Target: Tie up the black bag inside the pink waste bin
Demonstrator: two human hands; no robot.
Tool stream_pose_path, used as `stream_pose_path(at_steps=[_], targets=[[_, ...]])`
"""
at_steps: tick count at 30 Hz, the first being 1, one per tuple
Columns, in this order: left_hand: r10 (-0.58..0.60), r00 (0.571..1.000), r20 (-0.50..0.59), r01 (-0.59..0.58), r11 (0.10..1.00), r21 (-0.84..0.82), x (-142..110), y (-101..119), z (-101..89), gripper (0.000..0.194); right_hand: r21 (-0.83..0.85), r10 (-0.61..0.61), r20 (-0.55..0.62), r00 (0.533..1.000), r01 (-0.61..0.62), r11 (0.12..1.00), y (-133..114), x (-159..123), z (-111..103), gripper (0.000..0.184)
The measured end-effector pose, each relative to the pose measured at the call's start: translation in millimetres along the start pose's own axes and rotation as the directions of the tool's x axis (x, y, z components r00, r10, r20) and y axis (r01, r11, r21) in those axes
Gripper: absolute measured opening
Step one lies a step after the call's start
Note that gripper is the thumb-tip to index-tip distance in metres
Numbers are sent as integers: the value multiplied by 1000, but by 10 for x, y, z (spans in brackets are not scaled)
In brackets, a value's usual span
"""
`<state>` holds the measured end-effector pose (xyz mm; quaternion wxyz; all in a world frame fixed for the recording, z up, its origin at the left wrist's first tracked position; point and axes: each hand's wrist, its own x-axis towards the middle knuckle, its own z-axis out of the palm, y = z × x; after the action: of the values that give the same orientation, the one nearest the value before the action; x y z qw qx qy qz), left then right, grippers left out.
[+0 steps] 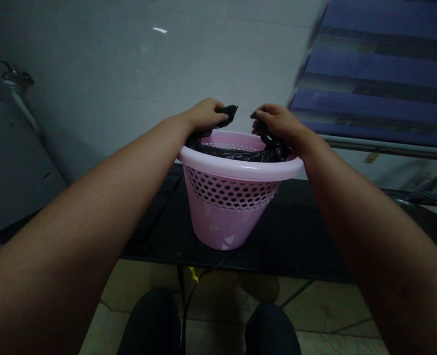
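A pink plastic wastebasket (221, 217) with a band of holes under its rim stands upright on a dark bench. Inside it hangs a black plastic bag (240, 154), bunched along the near and side walls, while part of the far inner wall shows bare pink. My left hand (208, 114) pinches one edge of the bag above the basket's far left rim. Above the far right rim, my right hand (275, 121) is closed on another part of the bag. A gap separates the two hands. The bag's lower part is hidden within the basket.
The dark bench (288, 231) runs along a pale tiled wall (111, 59). A tap (16, 76) with a pipe is at the left, beside a grey panel (15, 167). Blue striped panels (373, 69) lean at the right. A cable with a yellow tag (193, 274) hangs between my knees.
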<state>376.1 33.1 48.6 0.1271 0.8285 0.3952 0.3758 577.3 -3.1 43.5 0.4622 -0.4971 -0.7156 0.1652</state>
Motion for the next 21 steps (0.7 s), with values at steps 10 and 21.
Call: stream_pose_path(at_steps=[10, 21], targets=[[-8, 999, -37, 7, 1000, -12, 30, -28, 33, 22, -65, -17, -38, 999, 14, 998, 55, 56, -20, 12], [-87, 994, -67, 84, 996, -41, 42, -4, 9, 12, -91, -6, -64, 998, 0, 996, 55, 63, -15, 11]])
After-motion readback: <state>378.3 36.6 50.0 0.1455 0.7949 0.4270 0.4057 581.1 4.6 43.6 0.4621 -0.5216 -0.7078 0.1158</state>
